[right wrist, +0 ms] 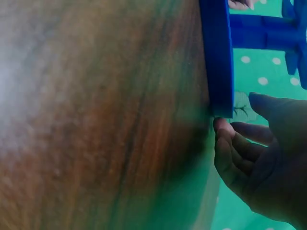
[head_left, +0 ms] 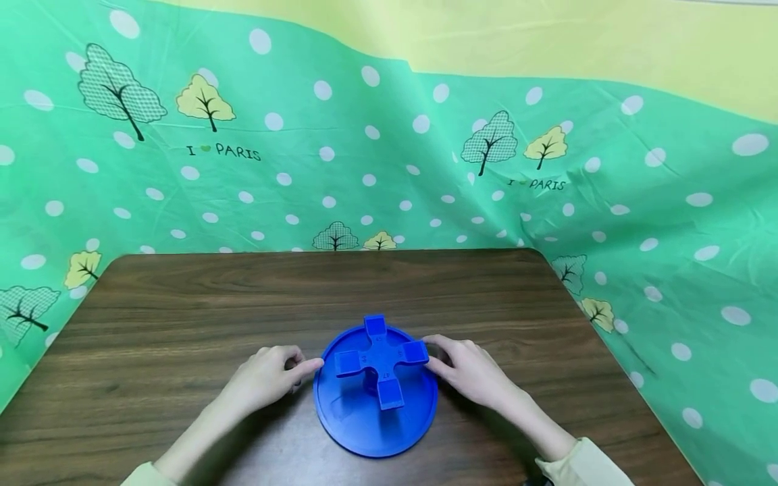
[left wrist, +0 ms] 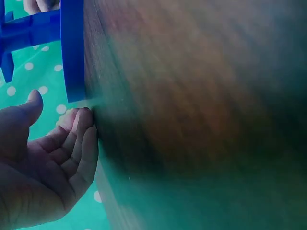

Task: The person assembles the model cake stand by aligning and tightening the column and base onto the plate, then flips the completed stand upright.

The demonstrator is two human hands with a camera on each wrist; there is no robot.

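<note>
A blue round base (head_left: 358, 432) lies flat on the wooden table, with a short post rising from it. The post carries a four-armed blue cross (head_left: 379, 361), its arms ending in square pads and marked with small numbers. My left hand (head_left: 267, 378) is beside the left rim, thumb stretched toward it; the left wrist view shows the fingers loosely bent right at the edge of the base (left wrist: 74, 52). On the opposite side my right hand (head_left: 474, 371) has its fingertips at the right rim. In the right wrist view its thumb stands apart from the bent fingers (right wrist: 225, 158), holding nothing.
The dark brown wooden table (head_left: 200, 297) spreads out around the blue base. Behind it and along the right hangs a green cloth (head_left: 340, 155) with white dots and printed trees. A small dark item (head_left: 537, 481) shows by the right sleeve.
</note>
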